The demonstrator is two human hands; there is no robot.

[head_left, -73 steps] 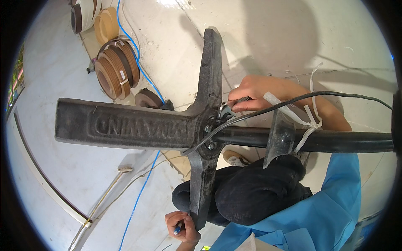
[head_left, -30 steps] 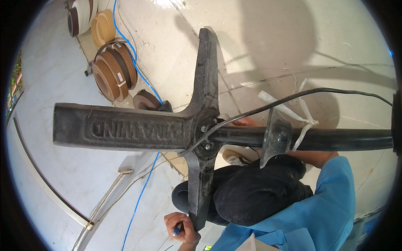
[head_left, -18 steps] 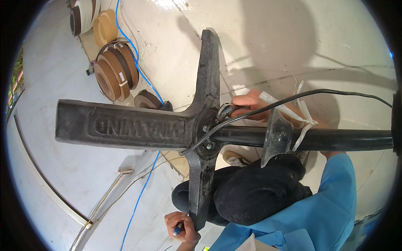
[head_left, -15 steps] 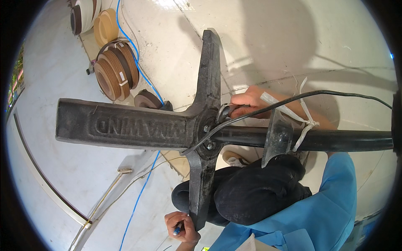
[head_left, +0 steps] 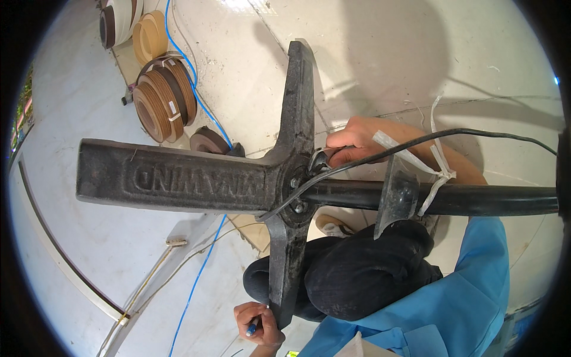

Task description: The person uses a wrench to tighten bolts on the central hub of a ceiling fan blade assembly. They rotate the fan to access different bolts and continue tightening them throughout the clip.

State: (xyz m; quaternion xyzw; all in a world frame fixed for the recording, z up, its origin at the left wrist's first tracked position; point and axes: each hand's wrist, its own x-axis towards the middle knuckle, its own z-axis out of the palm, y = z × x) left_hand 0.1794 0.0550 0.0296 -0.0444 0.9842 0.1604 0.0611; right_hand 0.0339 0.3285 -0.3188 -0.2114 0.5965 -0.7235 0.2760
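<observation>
While left hand (head_left: 260,320) steadies cross base (head_left: 196,178), right hand (head_left: 352,143) grips wrench (head_left: 319,159)

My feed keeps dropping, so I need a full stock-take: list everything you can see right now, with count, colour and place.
cross-shaped stand base: one, black cast metal, tipped on its side, centre.
pole: one, black, running right from the base hub.
collar: one, black, on the pole.
cable: one, black, from hub to the right edge.
white tie strips: a few, knotted round the pole.
edge-band rolls: several, brown and tan, upper left by the wall.
blue cable: one, along the floor.
shoe: one, pale, below the hub.
left hand: at the lower base arm, holding a blue-tipped tool.
right hand: at the hub, gripping a metal tool.
</observation>
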